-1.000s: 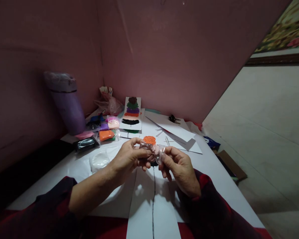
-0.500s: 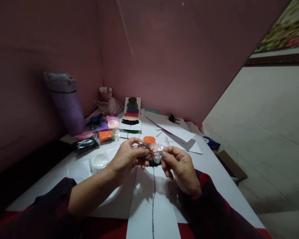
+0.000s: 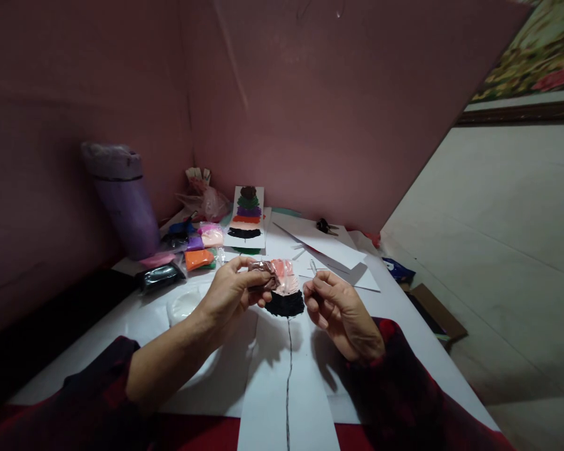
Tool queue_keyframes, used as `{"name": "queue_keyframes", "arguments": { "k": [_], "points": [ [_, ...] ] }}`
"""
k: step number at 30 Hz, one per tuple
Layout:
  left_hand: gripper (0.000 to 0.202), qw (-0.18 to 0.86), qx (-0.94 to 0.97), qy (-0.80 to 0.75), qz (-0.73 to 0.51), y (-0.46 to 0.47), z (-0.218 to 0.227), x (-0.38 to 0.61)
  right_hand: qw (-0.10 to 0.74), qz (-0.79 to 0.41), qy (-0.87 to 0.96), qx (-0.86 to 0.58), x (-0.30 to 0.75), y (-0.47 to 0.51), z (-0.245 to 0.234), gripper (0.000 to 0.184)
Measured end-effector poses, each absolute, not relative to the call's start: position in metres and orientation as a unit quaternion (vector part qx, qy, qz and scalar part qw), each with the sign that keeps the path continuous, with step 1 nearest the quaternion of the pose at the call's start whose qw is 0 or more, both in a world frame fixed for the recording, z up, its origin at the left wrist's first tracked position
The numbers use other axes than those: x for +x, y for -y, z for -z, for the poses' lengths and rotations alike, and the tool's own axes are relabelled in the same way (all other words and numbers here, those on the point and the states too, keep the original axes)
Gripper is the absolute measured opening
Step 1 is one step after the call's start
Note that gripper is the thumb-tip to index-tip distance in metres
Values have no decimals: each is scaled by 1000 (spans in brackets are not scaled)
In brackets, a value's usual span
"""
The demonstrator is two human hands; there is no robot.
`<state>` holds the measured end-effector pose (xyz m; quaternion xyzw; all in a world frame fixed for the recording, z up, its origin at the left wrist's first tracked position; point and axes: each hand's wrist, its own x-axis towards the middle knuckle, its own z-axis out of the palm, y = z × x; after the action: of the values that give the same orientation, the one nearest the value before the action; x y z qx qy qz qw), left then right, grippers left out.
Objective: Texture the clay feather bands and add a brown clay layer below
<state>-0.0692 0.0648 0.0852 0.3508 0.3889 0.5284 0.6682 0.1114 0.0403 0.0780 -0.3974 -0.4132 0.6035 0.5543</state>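
My left hand (image 3: 230,294) is closed on a small clear plastic packet of brown clay (image 3: 264,271), held just above the white paper sheet (image 3: 286,401). My right hand (image 3: 336,307) hovers a little to the right of the packet, apart from it, with fingers curled and fingertips pinched; I cannot make out whether anything is in them. Below the packet lies a clay picture on the sheet: a black fan shape (image 3: 286,305) with a peach layer (image 3: 289,283) above it and a thin black line (image 3: 289,369) running down toward me.
A purple tumbler (image 3: 122,200) stands at the back left. Colored clay packets (image 3: 200,245), a black packet (image 3: 160,275) and a white lump (image 3: 185,305) lie left. A layered sample card (image 3: 247,216), keys (image 3: 326,225), loose paper (image 3: 329,247) and a thin clear tool (image 3: 313,267) sit behind. A cardboard box (image 3: 435,310) lies right.
My right hand has let go of the clay packet and drawn back to the right. My left hand keeps the packet and has moved it left, uncovering the black and peach clay picture.
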Motion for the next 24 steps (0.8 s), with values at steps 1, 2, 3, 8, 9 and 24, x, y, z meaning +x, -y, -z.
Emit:
{"name": "queue_keyframes", "arguments": {
  "k": [1,2,3,8,9,24],
  "points": [
    [30,668,350,-390,-528,-65,-85,-69,554,-611,406,-394,112,-41,-78,31],
    [30,668,351,-390,-528,-65,-85,-69,554,-621,395,-389,112,-41,-78,31],
    [30,669,351,-390,-527,-65,-85,-70,554,-630,387,-383,113,-42,-77,31],
    [29,671,354,-387,-524,-63,-86,-70,553,-649,381,-357,112,-44,-73,29],
    [29,672,355,-388,-522,-63,-86,-70,556,-649,377,-357,112,-44,-72,30],
    [41,659,418,-373,-502,-58,-89,-68,566,-487,531,-402,107,-39,-64,30]
  ]
}}
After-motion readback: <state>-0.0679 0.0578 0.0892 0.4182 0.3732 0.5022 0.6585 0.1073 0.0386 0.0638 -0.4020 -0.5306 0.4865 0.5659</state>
